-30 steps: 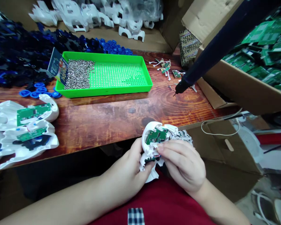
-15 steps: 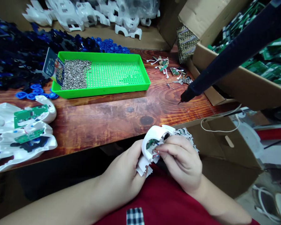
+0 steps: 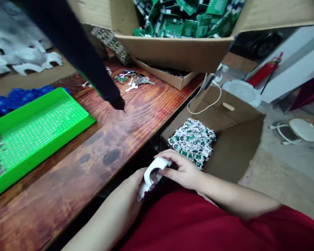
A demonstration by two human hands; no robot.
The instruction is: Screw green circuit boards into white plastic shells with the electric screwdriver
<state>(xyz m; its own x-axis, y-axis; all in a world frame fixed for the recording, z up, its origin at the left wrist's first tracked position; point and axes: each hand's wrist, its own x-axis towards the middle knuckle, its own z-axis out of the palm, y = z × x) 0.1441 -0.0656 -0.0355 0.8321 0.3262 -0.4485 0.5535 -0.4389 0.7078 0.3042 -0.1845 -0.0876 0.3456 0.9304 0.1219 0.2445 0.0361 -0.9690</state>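
Note:
A white curved plastic shell (image 3: 157, 166) is held between both hands, just off the table's front edge. My left hand (image 3: 134, 186) is closed on its lower left end, with the fingers mostly hidden behind it. My right hand (image 3: 181, 169) grips the upper right end, thumb on the near side and fingers over the top. What sits inside the shell is too dark and blurred to make out. Just beyond my right hand, a heap of white parts with green circuit boards (image 3: 195, 139) lies in a floor-level cardboard box (image 3: 232, 150).
A dark pen-shaped tool (image 3: 94, 66) hangs over the wooden table (image 3: 102, 146). A green tray (image 3: 47, 122) with metal screws is at left, blue parts (image 3: 18, 99) behind it. A cardboard box (image 3: 172, 52) of green boards stands at the back. A white cable (image 3: 206, 111) loops over the lower box.
My view has swung to the right, bringing the lower box and its heap into sight. My right hand has shifted from pinching inside the shell to gripping its upper end.

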